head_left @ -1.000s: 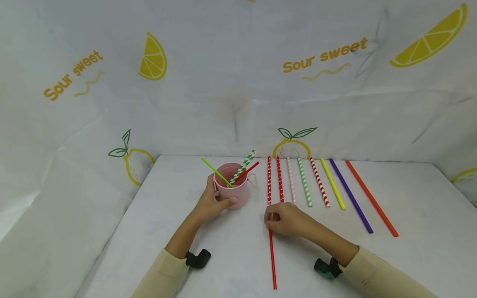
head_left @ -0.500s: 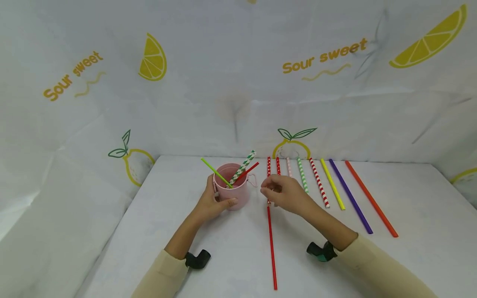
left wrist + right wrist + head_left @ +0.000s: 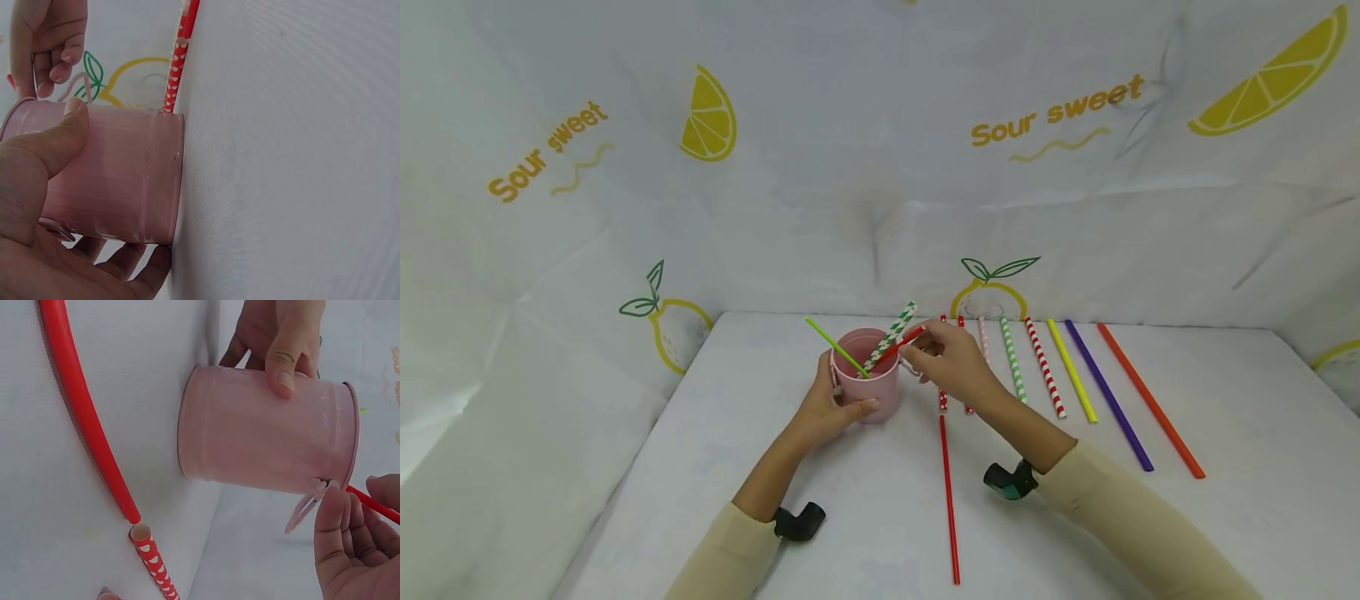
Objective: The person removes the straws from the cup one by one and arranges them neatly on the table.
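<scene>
Right hand (image 3: 951, 358): at the cup's right rim, thumb and fingers part-curled on either side of the leaning red straw (image 3: 378, 505); cannot tell whether they pinch it or only lie about it. A fingertip meets the rim beside the wire handle (image 3: 305, 511).

Left hand (image 3: 822, 408): wrapped round the left side of the pink cup (image 3: 880, 396), thumb along the near wall; probably a steadying grip, to keep a light vessel upright while the other hand works at its mouth.

The red straw slants from inside the cup over its right rim, towards the right hand, likely propped there by its own length. Green-and-white straw (image 3: 893, 333) leans right too; lime straw (image 3: 829, 338) leans left.

Outward: on the table (image 3: 880, 517), a second red straw (image 3: 949, 500) lies nearly end to end with a red dotted straw (image 3: 943, 402). Farther right, yellow straw (image 3: 1072, 371), purple straw (image 3: 1108, 396), orange straw (image 3: 1150, 400), spaced apart, perhaps for easy picking.
</scene>
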`<state>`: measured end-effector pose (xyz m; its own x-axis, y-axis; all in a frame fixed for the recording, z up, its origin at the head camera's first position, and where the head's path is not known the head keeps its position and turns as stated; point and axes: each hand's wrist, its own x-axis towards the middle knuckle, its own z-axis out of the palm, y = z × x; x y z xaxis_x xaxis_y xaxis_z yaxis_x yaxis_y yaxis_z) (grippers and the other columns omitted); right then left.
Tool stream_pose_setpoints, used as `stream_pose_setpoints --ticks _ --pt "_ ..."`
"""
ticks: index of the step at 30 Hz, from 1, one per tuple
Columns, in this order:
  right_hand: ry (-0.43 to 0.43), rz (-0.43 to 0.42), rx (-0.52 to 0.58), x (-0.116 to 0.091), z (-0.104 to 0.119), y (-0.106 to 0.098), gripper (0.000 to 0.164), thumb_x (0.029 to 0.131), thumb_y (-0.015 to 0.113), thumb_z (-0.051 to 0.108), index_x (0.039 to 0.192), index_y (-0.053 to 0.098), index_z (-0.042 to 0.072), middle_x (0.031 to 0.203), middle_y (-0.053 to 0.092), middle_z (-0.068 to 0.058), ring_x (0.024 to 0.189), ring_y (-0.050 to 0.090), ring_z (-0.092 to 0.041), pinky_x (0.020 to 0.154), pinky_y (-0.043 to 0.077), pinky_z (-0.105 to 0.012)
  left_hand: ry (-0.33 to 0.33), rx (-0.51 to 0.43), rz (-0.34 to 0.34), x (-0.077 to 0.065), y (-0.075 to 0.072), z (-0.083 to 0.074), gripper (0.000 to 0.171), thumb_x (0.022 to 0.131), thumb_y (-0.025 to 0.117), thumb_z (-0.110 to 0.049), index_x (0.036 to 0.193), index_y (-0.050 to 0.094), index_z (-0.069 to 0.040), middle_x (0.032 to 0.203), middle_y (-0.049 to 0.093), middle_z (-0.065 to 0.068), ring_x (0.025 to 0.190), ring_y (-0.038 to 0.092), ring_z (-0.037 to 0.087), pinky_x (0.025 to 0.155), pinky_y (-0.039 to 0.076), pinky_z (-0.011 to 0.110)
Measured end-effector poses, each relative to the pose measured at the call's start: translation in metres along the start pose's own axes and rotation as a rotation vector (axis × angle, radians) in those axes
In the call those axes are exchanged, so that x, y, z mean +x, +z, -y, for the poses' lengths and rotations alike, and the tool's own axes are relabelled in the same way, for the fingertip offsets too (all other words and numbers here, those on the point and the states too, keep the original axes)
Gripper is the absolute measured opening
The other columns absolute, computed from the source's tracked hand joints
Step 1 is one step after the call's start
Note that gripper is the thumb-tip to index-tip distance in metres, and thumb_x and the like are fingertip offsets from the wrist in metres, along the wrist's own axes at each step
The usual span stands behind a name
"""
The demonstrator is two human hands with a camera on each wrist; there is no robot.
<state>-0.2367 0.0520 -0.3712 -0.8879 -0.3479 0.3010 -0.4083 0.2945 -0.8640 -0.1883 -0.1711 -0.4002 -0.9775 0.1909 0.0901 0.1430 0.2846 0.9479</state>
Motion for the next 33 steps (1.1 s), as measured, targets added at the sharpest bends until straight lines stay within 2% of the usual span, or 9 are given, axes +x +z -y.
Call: stream_pose_setpoints --ticks 2,8,12,19,24,30,33 --pt "0.004 0.0 0.002 0.001 -0.001 0.003 0.016 0.094 0.072 0.01 0.106 0.067 0.002 0.088 0.07 -0.016 0.069 0.065 -0.027 0.06 0.059 -0.035 0.0 0.002 0.004 0.002 0.0 0.004 0.091 0.085 0.079 -0.006 0.152 0.017 -0.001 0.151 0.038 0.019 0.139 0.038 0.037 0.109 0.038 0.055" --pt "0.038 -0.002 -0.003 0.003 -0.002 0.008 0.015 0.094 0.072 0.011 0.108 0.07 0.005 0.087 0.07 -0.01 0.067 0.064 -0.023 0.061 0.058 -0.035 -0.001 0.007 -0.007 0.013 0.001 0.033 0.096 0.084 0.081 -0.009 0.154 0.015 -0.007 0.153 0.036 0.015 0.14 0.036 0.035 0.109 0.037 0.055" --pt "0.046 -0.005 0.002 0.002 0.0 0.008 0.016 0.094 0.071 0.009 0.109 0.07 0.003 0.088 0.07 -0.014 0.07 0.066 -0.026 0.065 0.059 -0.04 0.003 0.009 -0.016 0.015 0.0 0.038 0.096 0.084 0.083 -0.014 0.154 0.018 -0.013 0.151 0.039 0.01 0.139 0.039 0.032 0.108 0.039 0.054" --pt "-0.003 -0.044 -0.059 -0.003 0.014 -0.001 0.014 0.094 0.071 0.012 0.105 0.07 0.003 0.087 0.069 -0.008 0.07 0.067 -0.023 0.061 0.057 -0.031 0.01 0.019 -0.022 0.014 0.001 0.038 0.095 0.083 0.085 -0.019 0.152 0.019 -0.017 0.149 0.041 0.005 0.138 0.039 0.027 0.109 0.039 0.052" --pt "-0.073 -0.08 -0.061 -0.006 0.024 -0.011 0.013 0.095 0.071 0.012 0.105 0.07 0.005 0.087 0.07 -0.006 0.069 0.067 -0.022 0.061 0.058 -0.032 -0.009 0.023 -0.026 0.014 0.001 0.038 0.097 0.082 0.086 -0.021 0.152 0.02 -0.02 0.149 0.041 0.002 0.137 0.04 0.025 0.108 0.041 0.05" --pt "-0.116 -0.128 -0.045 -0.012 0.036 -0.026 0.014 0.095 0.071 0.015 0.106 0.069 0.006 0.088 0.071 -0.003 0.069 0.067 -0.017 0.065 0.059 -0.033 -0.008 0.012 -0.019 0.014 0.001 0.036 0.097 0.083 0.085 -0.018 0.153 0.018 -0.017 0.151 0.04 0.006 0.139 0.038 0.028 0.108 0.04 0.051" --pt "-0.127 -0.155 -0.04 -0.014 0.043 -0.034 0.014 0.095 0.071 0.016 0.105 0.069 0.007 0.085 0.071 -0.003 0.07 0.067 -0.017 0.065 0.059 -0.033 -0.019 0.004 -0.012 0.009 0.001 0.022 0.096 0.084 0.083 -0.012 0.154 0.017 -0.011 0.151 0.039 0.012 0.139 0.038 0.032 0.108 0.04 0.052"
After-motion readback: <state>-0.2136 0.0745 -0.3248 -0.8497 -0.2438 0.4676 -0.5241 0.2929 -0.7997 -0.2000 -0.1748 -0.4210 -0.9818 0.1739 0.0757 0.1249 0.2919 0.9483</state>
